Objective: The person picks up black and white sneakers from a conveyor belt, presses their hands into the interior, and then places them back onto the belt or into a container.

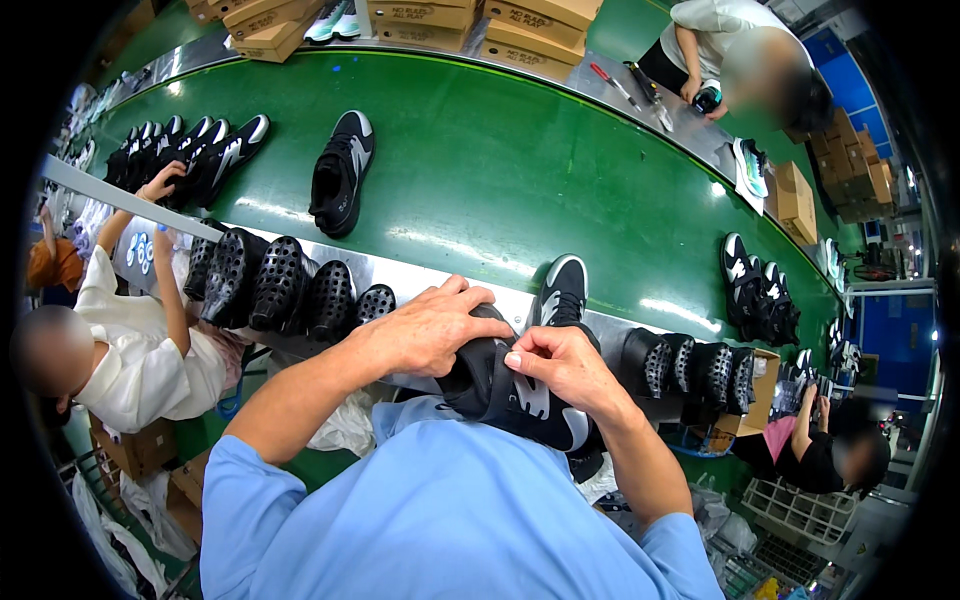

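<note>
Black and grey, a sneaker (500, 397) is held before the blue shirt (430, 500), near the green surface (520, 140). The left hand (435, 325) grasps its collar; the right hand (560, 365) pinches its edge. Similar sneakers lie at one o'clock (563, 292) and eleven (345, 175), perforated black shoe forms (278, 285) at ten.
</note>
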